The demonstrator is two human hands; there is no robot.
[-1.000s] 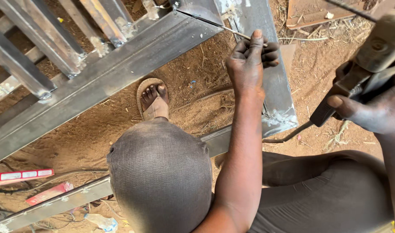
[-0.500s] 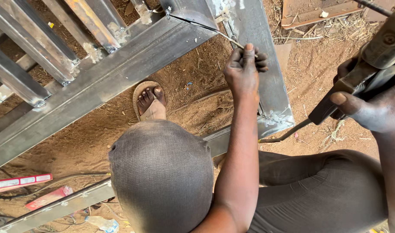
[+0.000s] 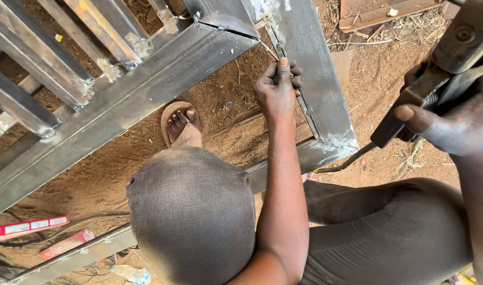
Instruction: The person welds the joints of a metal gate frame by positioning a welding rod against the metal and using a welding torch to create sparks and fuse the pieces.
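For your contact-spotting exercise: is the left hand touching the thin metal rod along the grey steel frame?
Touching: the head view shows the left hand pinching the thin metal rod.

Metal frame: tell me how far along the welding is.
Done: the metal frame shows pale weld marks at its corner joint and where the bars meet it. In hand: the left hand pinches a thin rod at the inner edge; the right hand grips the electrode holder. Left: cannot tell.

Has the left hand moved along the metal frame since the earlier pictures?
No. The left hand pinches the thin rod at the same spot on the metal frame, near its upper corner.
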